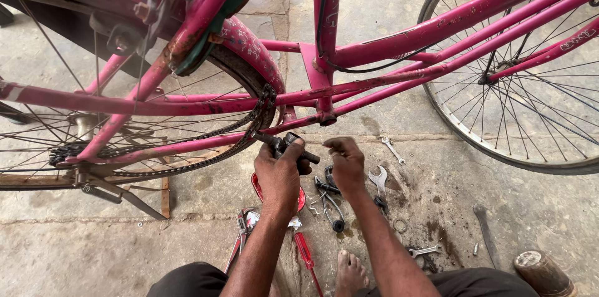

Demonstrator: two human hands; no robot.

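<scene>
Left hand (pixel 279 175) — closed on dark crank (pixel 288 146), frame centre, axis slanting up-left toward chain (pixel 187 147) | right hand (pixel 345 163) — fingers pinched narrow, contents unclear, just right of crank | left nearer.

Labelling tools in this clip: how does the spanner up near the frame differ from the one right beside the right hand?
The far spanner is slimmer and lies alone on bare stone floor, slanted; the near spanner is broader, with a wide open jaw, and sits upright in view amid the tool clutter next to the right hand. Both are silvery metal, lying flat, and neither is held.
</scene>
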